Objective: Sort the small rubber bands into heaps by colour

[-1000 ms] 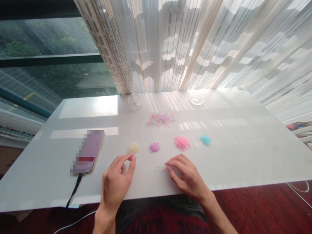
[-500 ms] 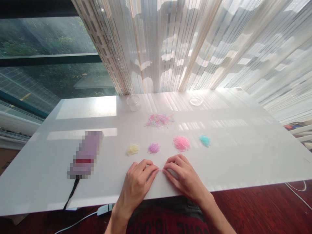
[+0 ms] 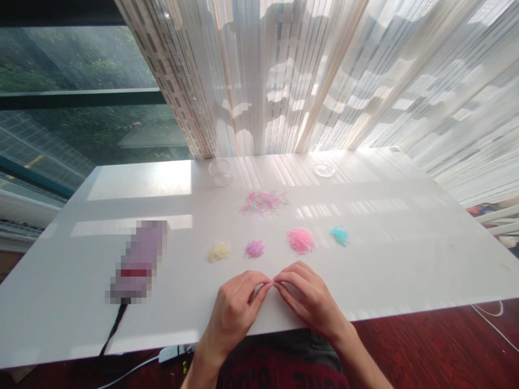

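Above the near edge of the white table [image 3: 405,259], my left hand [image 3: 238,302] and my right hand [image 3: 310,292] meet fingertip to fingertip, thumb and forefinger pinched on each. Between the tips is a tiny pale pink strand [image 3: 273,282], almost wholly covered by my fingers. Just beyond my hands lie small sorted piles of thin, bright strands: a yellow pile [image 3: 219,252], a purple pile [image 3: 255,248], a pink pile [image 3: 300,241] and a turquoise pile [image 3: 339,235]. Farther back spreads a mixed-colour pile [image 3: 265,202].
Two round clear plastic pieces, a container [image 3: 221,173] and a shallow lid or dish [image 3: 325,169], stand near the back edge. A blurred purple object [image 3: 140,259] with a black strap [image 3: 114,328] lies at left. Striped curtains [image 3: 275,75] hang behind the table.
My fingertips have come together, the left hand shifting right towards the right one. The thin strand that showed in the gap between them is now mostly hidden. The piles look unchanged.
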Demonstrator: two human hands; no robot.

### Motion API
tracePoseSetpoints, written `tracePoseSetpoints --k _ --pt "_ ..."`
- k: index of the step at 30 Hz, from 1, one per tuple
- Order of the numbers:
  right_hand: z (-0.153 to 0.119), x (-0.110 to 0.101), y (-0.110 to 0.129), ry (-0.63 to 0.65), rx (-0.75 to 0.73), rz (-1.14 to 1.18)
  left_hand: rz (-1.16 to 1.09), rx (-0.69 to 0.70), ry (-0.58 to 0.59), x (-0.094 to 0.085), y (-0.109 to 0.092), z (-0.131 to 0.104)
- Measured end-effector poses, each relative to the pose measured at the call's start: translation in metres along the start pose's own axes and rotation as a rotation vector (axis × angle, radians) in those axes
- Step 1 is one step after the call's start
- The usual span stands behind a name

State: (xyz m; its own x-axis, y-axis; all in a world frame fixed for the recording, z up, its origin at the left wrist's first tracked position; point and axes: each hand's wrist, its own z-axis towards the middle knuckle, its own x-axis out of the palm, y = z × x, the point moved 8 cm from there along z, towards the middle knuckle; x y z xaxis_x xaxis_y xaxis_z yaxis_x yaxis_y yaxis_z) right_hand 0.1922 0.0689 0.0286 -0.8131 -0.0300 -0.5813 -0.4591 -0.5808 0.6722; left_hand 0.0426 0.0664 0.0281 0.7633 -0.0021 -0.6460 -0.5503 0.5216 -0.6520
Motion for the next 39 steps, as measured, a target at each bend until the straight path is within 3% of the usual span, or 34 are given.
tracePoseSetpoints --k 19,39 --pt "0.0021 -0.0069 0.0001 -0.060 0.038 0.040 -0.080 -0.051 -0.045 -0.0039 0.0051 -0.0019" --pt "-0.0027 -0.0008 -0.0025 0.014 0.029 0.083 -0.170 -0.059 -0.075 -0.0057 0.0086 -0.0049"
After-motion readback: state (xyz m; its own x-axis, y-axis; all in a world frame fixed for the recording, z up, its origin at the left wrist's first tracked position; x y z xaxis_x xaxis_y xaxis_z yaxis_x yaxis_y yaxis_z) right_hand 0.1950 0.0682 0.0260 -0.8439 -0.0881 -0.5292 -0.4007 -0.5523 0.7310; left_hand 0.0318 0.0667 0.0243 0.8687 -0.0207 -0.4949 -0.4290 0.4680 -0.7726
